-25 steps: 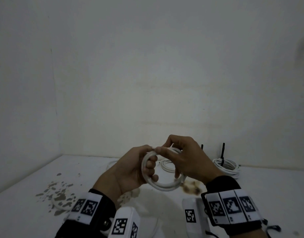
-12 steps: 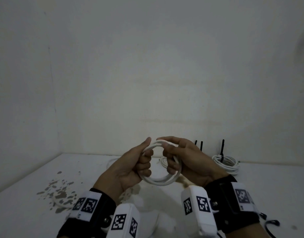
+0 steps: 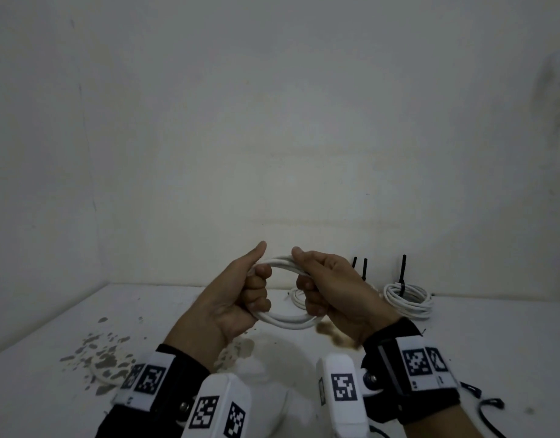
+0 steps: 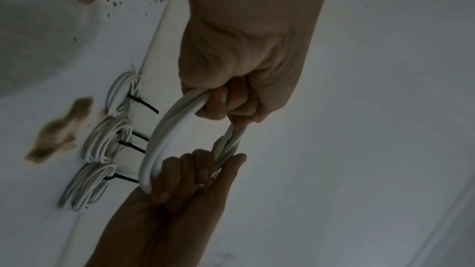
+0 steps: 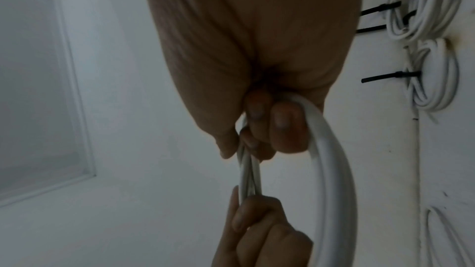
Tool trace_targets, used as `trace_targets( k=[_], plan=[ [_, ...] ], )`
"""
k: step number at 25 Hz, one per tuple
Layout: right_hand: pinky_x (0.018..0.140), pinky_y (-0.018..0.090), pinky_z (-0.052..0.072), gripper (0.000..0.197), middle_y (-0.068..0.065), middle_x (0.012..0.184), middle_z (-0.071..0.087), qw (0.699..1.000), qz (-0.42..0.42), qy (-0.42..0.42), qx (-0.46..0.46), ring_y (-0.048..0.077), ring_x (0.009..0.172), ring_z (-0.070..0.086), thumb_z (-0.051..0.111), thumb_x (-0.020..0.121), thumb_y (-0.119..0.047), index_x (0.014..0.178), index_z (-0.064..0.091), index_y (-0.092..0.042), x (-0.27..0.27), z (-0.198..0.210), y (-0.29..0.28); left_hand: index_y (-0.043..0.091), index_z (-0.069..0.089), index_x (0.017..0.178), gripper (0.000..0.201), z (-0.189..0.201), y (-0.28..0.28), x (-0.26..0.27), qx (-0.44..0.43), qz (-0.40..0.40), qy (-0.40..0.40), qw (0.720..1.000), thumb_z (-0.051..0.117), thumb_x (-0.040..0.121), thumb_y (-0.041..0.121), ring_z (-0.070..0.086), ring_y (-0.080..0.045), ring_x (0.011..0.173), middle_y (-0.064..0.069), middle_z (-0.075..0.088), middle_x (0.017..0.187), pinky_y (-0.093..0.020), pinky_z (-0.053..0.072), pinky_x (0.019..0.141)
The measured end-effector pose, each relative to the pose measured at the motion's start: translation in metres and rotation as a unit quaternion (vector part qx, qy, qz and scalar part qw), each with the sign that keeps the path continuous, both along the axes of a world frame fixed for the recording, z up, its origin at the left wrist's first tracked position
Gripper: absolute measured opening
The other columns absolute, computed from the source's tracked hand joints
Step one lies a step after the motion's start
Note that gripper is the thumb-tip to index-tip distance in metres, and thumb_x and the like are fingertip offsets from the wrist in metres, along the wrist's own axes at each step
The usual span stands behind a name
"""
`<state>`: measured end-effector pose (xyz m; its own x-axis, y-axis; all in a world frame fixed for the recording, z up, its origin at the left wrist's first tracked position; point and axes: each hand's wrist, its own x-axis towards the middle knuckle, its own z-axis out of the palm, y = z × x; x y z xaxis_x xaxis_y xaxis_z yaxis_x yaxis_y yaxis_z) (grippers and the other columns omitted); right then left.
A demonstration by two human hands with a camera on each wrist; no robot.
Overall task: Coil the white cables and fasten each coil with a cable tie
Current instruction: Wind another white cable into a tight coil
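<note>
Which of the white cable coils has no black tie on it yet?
The coil held up between the left hand and right hand. The coils on the table each carry a black tie.

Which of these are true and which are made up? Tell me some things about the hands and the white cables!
1. Both hands hold the same white coil. True.
2. The held coil already has a black tie on it. False: no tie shows on it.
3. Finished coils with black ties lie on the table. True.
4. The right hand is flat on the table. False: it is raised, curled round the coil.
5. The left hand grips the coil's left side. True.
</note>
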<state>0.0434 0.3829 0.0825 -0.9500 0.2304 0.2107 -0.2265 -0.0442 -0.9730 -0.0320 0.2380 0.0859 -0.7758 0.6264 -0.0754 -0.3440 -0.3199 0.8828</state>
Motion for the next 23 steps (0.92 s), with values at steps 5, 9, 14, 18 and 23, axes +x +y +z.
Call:
trace_targets(
  k=[5,9,14,18,23],
  plan=[
    [0.04,0.021,0.021,0.031,-0.005,0.047,0.035,0.998,-0.047,0.006,0.042,0.01,0.039,0.021,0.06,0.096,-0.04,0.089,0.063,-0.01,0.001,0.001,0.002,0.013,0.053,0.061,0.03,-0.006,0.001,0.001,-0.013,-0.052,0.033,0.998,0.066,0.081,0.032,0.02,-0.006,0.029,0.008,0.024,0.039,-0.02,0.027,0.037],
    [0.042,0.023,0.02,0.032,-0.001,0.05,0.039,0.994,-0.05,0.004,0.097,0.012,0.038,0.021,0.062,0.094,-0.043,0.081,0.065,-0.014,0.005,-0.003,0.008,0.005,0.068,0.077,0.031,-0.011,0.0,-0.005,-0.076,-0.101,0.056,0.99,0.047,0.09,0.023,0.038,-0.01,0.035,0.001,0.048,0.052,-0.028,0.046,0.053],
    [0.043,0.025,0.031,0.038,-0.001,0.054,0.043,0.989,-0.04,-0.013,0.145,0.013,0.038,0.03,0.057,0.097,-0.047,0.086,0.065,-0.011,-0.001,-0.01,0.0,0.016,0.048,0.063,0.044,-0.014,0.009,0.004,-0.191,-0.021,0.112,0.975,0.052,0.089,0.05,0.016,-0.012,0.04,0.006,0.021,0.05,-0.025,0.032,0.046],
    [0.048,0.033,0.045,0.053,0.003,0.057,0.053,0.985,-0.039,-0.01,0.166,0.02,0.043,0.047,0.042,0.102,-0.052,0.098,0.068,-0.006,-0.002,-0.008,0.0,0.02,0.045,0.063,0.048,-0.021,0.017,0.009,-0.198,0.04,0.17,0.965,0.056,0.09,0.058,0.022,-0.011,0.044,0.007,0.027,0.049,-0.024,0.026,0.043],
    [0.081,0.041,0.057,0.054,0.008,0.083,0.069,0.972,-0.104,-0.059,0.204,0.02,0.078,0.066,0.038,0.099,-0.06,0.1,0.069,-0.016,0.009,-0.007,0.023,0.017,0.054,0.068,0.047,-0.028,0.021,0.012,-0.226,0.058,0.191,0.953,0.056,0.092,0.057,0.029,-0.01,0.041,0.009,0.035,0.045,-0.024,0.03,0.044]
  ],
)
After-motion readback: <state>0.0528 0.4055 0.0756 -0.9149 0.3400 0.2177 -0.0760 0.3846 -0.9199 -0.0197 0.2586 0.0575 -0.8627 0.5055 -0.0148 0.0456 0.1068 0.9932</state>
